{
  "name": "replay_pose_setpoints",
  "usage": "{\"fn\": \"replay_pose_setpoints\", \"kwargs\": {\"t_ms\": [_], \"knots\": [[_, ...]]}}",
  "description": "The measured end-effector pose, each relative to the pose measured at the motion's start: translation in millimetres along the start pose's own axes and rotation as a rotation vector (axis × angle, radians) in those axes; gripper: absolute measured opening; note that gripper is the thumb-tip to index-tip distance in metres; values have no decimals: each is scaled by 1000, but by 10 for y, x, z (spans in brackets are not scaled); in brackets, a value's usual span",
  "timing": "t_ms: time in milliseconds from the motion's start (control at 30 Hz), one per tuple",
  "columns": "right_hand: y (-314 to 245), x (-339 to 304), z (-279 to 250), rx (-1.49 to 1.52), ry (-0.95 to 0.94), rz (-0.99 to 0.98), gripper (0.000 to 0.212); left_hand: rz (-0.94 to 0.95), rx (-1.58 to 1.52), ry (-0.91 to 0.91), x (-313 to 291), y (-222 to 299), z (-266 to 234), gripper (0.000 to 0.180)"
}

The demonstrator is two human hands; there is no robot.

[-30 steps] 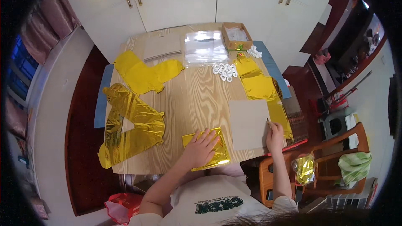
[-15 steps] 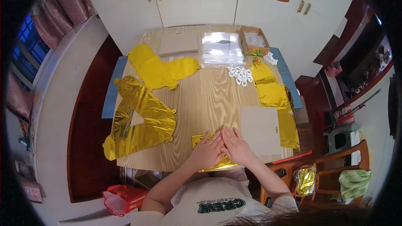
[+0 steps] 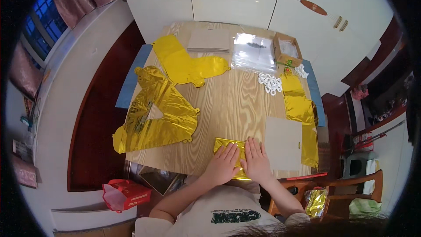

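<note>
Both hands lie flat on a folded gold foil balloon (image 3: 219, 142) at the near edge of the table. My left hand (image 3: 222, 166) covers its middle, fingers stretched forward. Beside it, my right hand (image 3: 257, 163) presses flat along the balloon's right side, with a narrow strip of foil showing between the hands. Just right of my right hand is a beige cardboard sheet (image 3: 283, 144) with a small slot at its edge. To the left lies a flat A-shaped gold foil balloon (image 3: 177, 125), and beyond it an L-shaped one (image 3: 173, 63).
At the back are stacked beige cardboard sheets (image 3: 208, 41), clear plastic bags (image 3: 251, 57) and a cardboard box (image 3: 291, 60). White rings (image 3: 269, 84) lie before the bags. More gold foil (image 3: 299, 107) runs down the right side. A wooden chair (image 3: 377, 184) and red bag (image 3: 133, 196) flank me.
My hands, earlier touching at the fingertips, are now slightly apart and lie flatter on the folded foil. The whole view has turned, shifting the table rightward in the picture.
</note>
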State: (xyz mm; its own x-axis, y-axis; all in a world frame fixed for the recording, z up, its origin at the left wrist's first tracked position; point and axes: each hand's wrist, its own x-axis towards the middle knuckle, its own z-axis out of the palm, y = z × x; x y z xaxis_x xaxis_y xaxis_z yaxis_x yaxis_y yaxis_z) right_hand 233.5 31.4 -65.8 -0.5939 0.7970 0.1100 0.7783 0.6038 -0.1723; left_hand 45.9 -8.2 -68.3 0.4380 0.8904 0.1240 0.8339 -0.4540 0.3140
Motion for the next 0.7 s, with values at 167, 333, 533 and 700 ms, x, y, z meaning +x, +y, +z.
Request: {"fn": "replay_pose_setpoints", "kwargs": {"t_ms": [167, 333, 533, 700], "knots": [[-104, 9, -83, -20, -25, -7, 63, 50, 16, 34, -40, -55, 28, 62], [-48, 190, -32, 137, -27, -150, 57, 75, -3, 194, -40, -82, 118, 45], [21, 169, -25, 110, -36, -215, 58, 113, 19, 288, -92, -78, 78, 34], [-1, 166, -60, 74, -50, -209, 59, 43, -110, 331, -164, -112, 80, 32]]}}
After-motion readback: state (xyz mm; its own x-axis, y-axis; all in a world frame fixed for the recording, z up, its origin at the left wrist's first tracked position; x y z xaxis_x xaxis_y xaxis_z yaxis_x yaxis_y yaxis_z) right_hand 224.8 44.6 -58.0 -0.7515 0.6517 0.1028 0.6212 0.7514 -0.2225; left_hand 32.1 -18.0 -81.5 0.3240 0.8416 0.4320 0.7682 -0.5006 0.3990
